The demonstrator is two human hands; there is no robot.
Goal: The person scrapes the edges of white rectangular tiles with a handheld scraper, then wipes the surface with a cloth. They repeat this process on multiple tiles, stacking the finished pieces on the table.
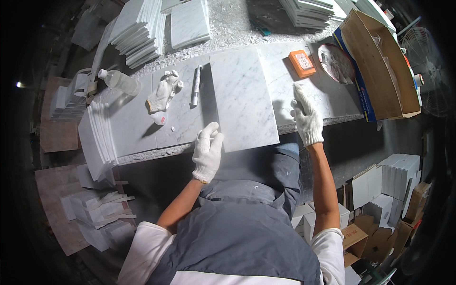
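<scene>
Two gloved hands are working at a white marble tile that is lying flat at the centre of the frame, on the table, its near edge overhanging the table's front lip toward the person. The left hand is gripping the tile's lower left corner, fingers curled over the edge. The right hand is resting just right of the tile on the table's surface, fingers spread flat and holding nothing; whether it is touching the tile's right edge is hard to tell.

Such a tile is likely handling as heavy, rigid and brittle, with a smooth, dusty face that could be slipping under cotton gloves; opposite edges, not corners, look the safest places for taking hold.

Left of the tile, a marker pen, a spare glove and a clear bottle are lying. An orange block is sitting toward the upper right, and stacked tiles are filling the upper left.
</scene>
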